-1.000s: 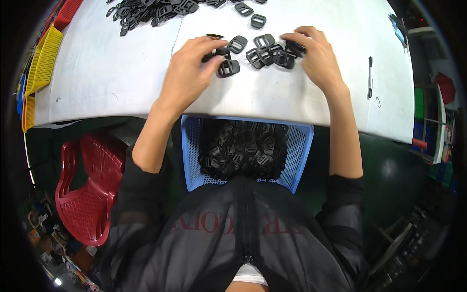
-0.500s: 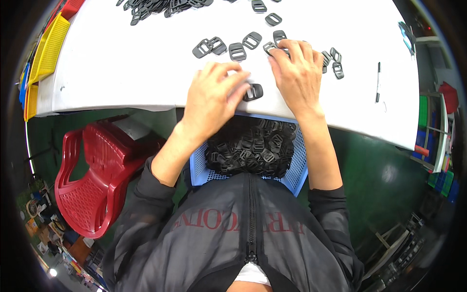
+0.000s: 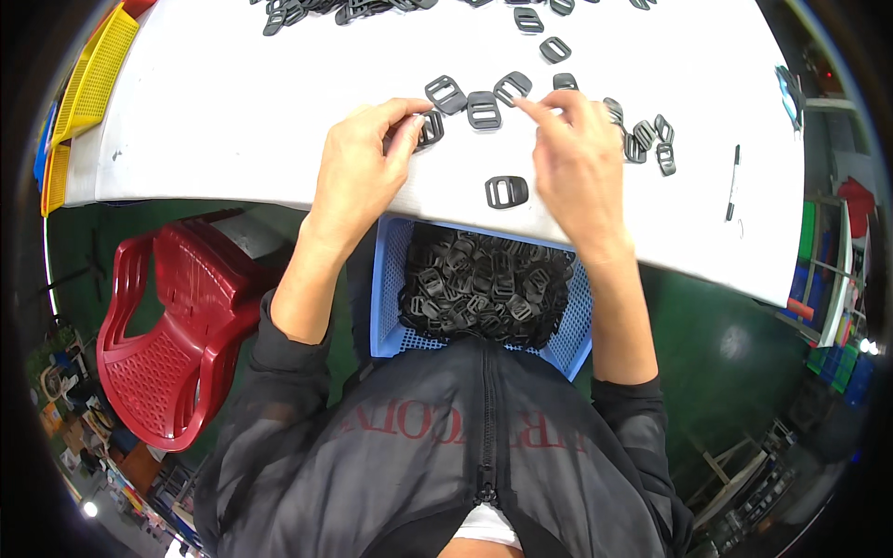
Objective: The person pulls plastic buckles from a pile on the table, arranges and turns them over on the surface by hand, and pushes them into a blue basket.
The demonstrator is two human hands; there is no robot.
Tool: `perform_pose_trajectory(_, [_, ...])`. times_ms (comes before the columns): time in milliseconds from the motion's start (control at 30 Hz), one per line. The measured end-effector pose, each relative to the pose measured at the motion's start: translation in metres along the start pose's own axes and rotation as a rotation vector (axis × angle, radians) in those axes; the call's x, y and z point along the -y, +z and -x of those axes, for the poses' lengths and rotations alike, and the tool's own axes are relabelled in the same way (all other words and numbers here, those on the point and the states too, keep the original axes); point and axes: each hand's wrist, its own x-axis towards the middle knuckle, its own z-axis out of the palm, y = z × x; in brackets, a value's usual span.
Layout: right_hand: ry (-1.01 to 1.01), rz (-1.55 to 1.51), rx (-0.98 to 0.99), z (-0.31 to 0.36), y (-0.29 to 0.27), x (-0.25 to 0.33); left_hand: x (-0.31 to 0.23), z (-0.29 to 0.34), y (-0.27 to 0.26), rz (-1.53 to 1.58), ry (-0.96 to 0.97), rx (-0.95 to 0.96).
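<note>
My left hand (image 3: 363, 158) pinches a black plastic strap buckle (image 3: 430, 129) between thumb and fingertips on the white tabletop. Beside it lie more such buckles: a tilted one (image 3: 446, 95), an upright one (image 3: 484, 111) and a slanted one (image 3: 513, 87). My right hand (image 3: 581, 163), slightly blurred, hovers over the table with its thumb stretched toward the slanted buckle. The thumb and index finger are apart; the other fingers curl, and the space under the palm is hidden. A single buckle (image 3: 507, 192) lies between my hands near the table's front edge.
A blue plastic basket (image 3: 389, 288) full of black buckles (image 3: 484, 279) stands below the table edge. More buckles are heaped at the far side (image 3: 353, 9) and scattered right (image 3: 644, 136). A pen (image 3: 733, 181) lies at right. Red chairs (image 3: 177, 325) and yellow baskets (image 3: 93, 74) are left.
My left hand has moved left, away from the single buckle, and taken hold of the leftmost buckle, drawing it slightly nearer. My right hand has shifted and its fingers look looser. The view has moved slightly.
</note>
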Motion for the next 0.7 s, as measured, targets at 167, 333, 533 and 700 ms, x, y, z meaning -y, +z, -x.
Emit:
perform_pose_trajectory(167, [-0.065, -0.118, 0.082, -0.02, 0.006, -0.002, 0.014, -0.007, -0.001, -0.239, 0.282, -0.158])
perform_pose_trajectory(333, [0.06, 0.168, -0.017, -0.064, 0.018, -0.066, 0.006, -0.024, 0.018, -0.118, 0.319, -0.19])
perform_pose_trajectory(533, [0.506, -0.432, 0.124, -0.083, 0.004, -0.069, -0.004, -0.111, 0.057, -0.29, 0.645, -0.225])
perform_pose_trajectory(700, [0.378, -0.157, 0.034, -0.069, -0.004, -0.084, 0.004, -0.152, 0.081, -0.388, 0.676, -0.039])
